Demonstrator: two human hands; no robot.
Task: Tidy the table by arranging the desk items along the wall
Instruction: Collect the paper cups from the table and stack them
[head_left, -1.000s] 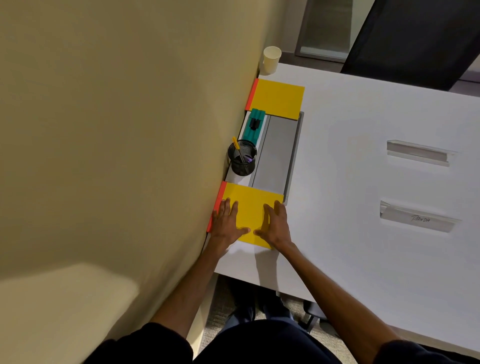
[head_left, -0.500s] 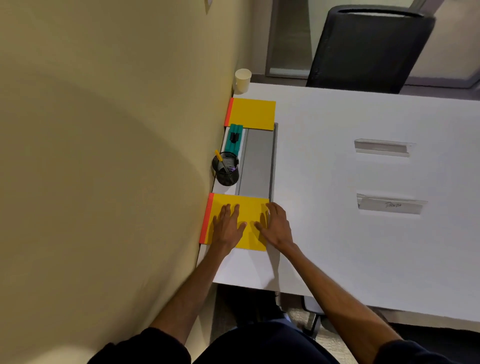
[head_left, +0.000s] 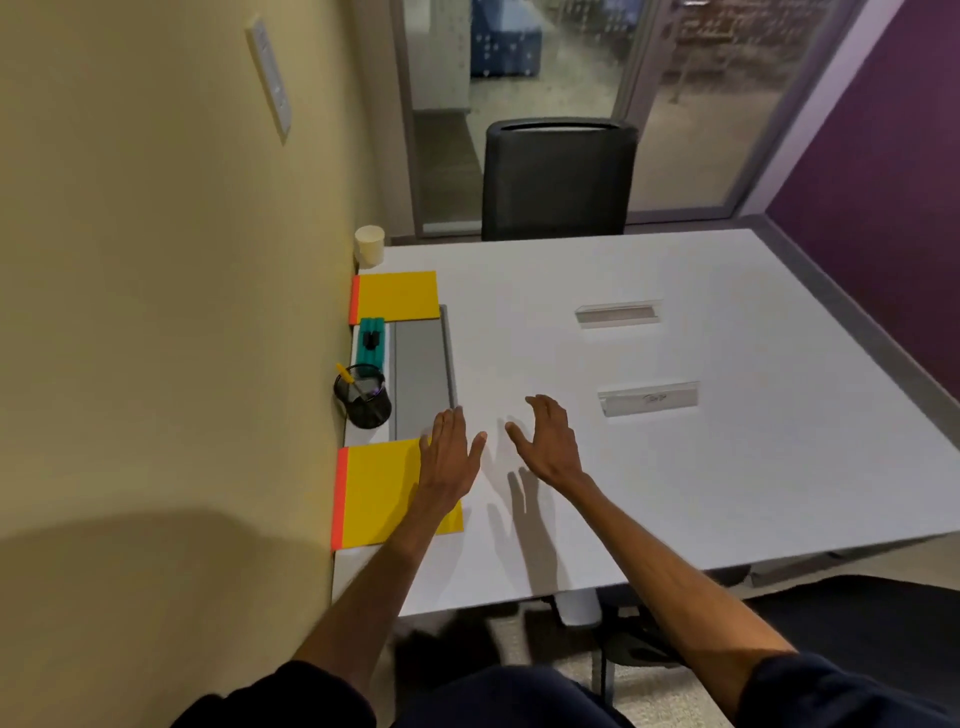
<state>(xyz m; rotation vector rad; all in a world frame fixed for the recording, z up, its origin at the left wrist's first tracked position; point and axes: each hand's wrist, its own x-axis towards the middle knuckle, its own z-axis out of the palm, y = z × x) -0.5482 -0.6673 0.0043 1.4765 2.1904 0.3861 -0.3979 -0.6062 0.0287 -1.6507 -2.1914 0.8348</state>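
A yellow notepad with an orange spine (head_left: 382, 493) lies against the wall at the near left of the white table (head_left: 727, 467). Behind it along the wall stand a black mesh pen cup (head_left: 363, 397), a teal stapler-like item (head_left: 373, 340), a second yellow notepad (head_left: 397, 297) and a cream paper cup (head_left: 370, 245). My left hand (head_left: 451, 452) hovers open over the near notepad's right edge. My right hand (head_left: 548, 439) hovers open above bare table, holding nothing. Two clear name-plate holders (head_left: 618, 313) (head_left: 648, 399) lie further right.
A grey recessed panel (head_left: 422, 378) runs beside the pen cup. A black office chair (head_left: 558, 179) stands at the far table edge. The yellow wall (head_left: 156, 312) bounds the left side, with a purple wall at the right and glass doors behind.
Both hands have lifted off the near yellow notepad and moved right. The head view has risen, showing more of the room.
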